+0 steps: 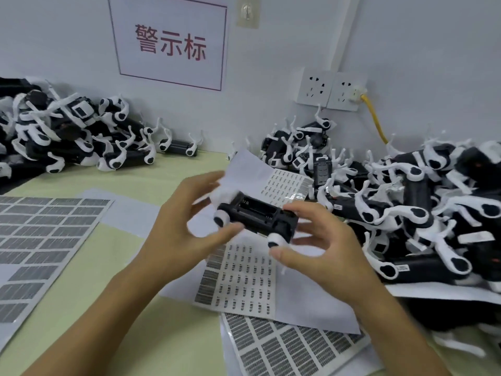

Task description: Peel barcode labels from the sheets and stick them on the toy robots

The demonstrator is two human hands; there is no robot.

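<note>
A toy robot, black-bodied with white legs, was held in the air between both hands above the table, its underside with an open black compartment turned up toward the camera. The left hand had its fingers spread and lightly curved around the robot's left end, the thumb reaching under the body near a white leg joint. The right hand cupped the robot's right end, its fingers bent around the far side and its thumb tip against the white joint at the near corner. Both hands were blurred, so the exact finger contact could not be told.

Directly beneath the robot lay a label sheet with columns of small printed labels and a strip of barcodes along its left edge. Nearer the camera than the robot, a second sheet of larger barcode labels stuck out from under that paper. Well to the left of the robot lay a big sheet of grey barcode labels in rows. Just behind the robot, another sheet was curled up with its white back showing.

To the right of the robot was a large pile of the same toys, tangled together. Far to the robot's left, against the wall, sat a second pile. On the wall behind the robot hung a sign with red characters, and to its right a socket with a yellow cable plugged in.
</note>
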